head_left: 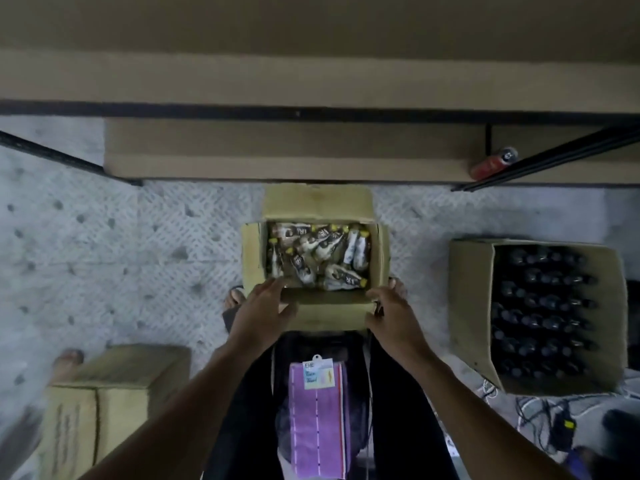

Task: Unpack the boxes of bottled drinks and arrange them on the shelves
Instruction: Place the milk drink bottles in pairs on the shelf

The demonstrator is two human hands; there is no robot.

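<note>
The shelf [311, 81] spans the frame at 12 o'clock, above the patterned floor [104, 254]. At 3 o'clock stands the large carton [471, 306], open at the top and packed with rows of upright dark bottles [540, 306]. At 8 o'clock a closed carton [114, 393] sits on the floor. At the centre, just in front of the shelf, the open box [325, 206] holds small yellow-capped bottles [318, 254] lying jumbled on their sides. A purple towel [317, 417] hangs at 6 o'clock. The left hand [265, 306] lays fairly straight fingers on the box's near rim, thumb on the flap; the right hand [391, 310] curls its fingers round the near right corner. A red can [491, 162] lies on the low shelf board at 1 o'clock.
</note>
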